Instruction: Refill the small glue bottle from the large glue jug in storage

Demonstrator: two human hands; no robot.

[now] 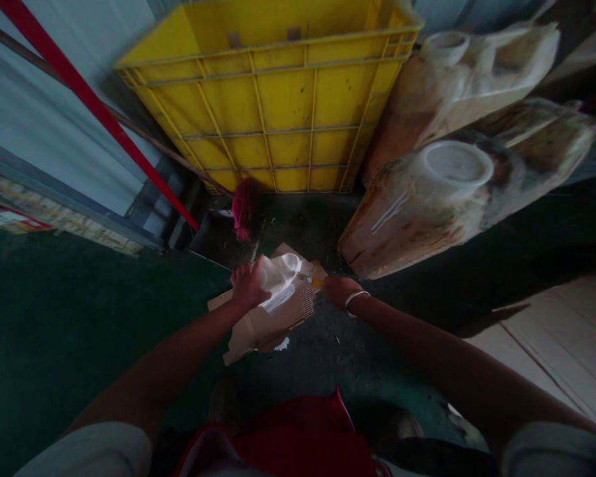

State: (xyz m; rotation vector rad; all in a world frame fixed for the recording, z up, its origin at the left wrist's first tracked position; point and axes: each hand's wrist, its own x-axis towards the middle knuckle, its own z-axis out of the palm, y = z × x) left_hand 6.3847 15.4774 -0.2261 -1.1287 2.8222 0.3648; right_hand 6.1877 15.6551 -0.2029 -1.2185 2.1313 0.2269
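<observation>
My left hand [249,285] is closed around a whitish translucent plastic container [274,273], tilted with its round mouth to the right. Between the fingers of my right hand [342,291] is the yellow handle of a small tool [316,281]. Its pale tip is close to the container's mouth; whether it is a brush or a scraper I cannot tell. Under both lies a torn piece of cardboard [265,324] on the dark floor, with a white patch on it below the container.
A large yellow crate [283,106] stands ahead. To its right are two stained plastic jugs [417,205], the nearer with a wide white cap. A red pole [104,119] and a pink-bristled broom head [243,209] are at left. Flat cardboard [566,338] lies at right.
</observation>
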